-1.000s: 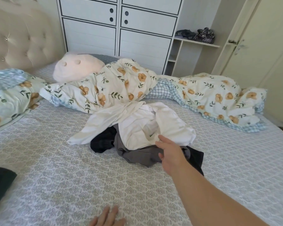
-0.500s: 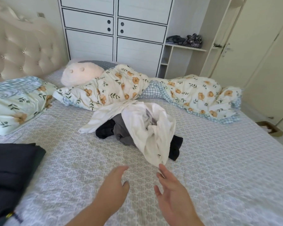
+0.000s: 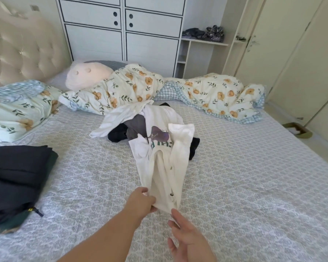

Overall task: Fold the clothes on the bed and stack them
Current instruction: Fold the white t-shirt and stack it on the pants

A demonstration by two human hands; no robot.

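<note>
So the white printed t-shirt (image 3: 163, 154) is stretched from the unfolded pile (image 3: 140, 129) in the middle of the bed (image 3: 254, 186) down toward the near edge, and the left hand (image 3: 140, 203) pinches its near end, fingers curled round the cloth. The right hand (image 3: 186, 237) sits just beside that same end with fingers loosely spread; I can't tell if its fingertips actually have hold of any fabric or are only brushing it.

What could go wrong, as I see it: the shirt's far end lies on top of the heap, so a hard pull could drag the grey garment (image 3: 136, 127) and the black garment (image 3: 117, 134) along and smear the pile across the bed. The shirt is also bunched and twisted lengthwise with a sleeve flipped over the print, so folding it without shaking it flat first would probably give a lumpy bundle that sits badly on the stack. A one-handed pinch on one corner could slip too.

Counts: one shirt in hand; at least three more pieces in the pile (another white garment (image 3: 117, 118), the grey one, the black one, maybe a second black bit at the right); one folded dark stack (image 3: 17, 176) by the left edge, looks like two or three items, hard to say. Two hands.
</note>
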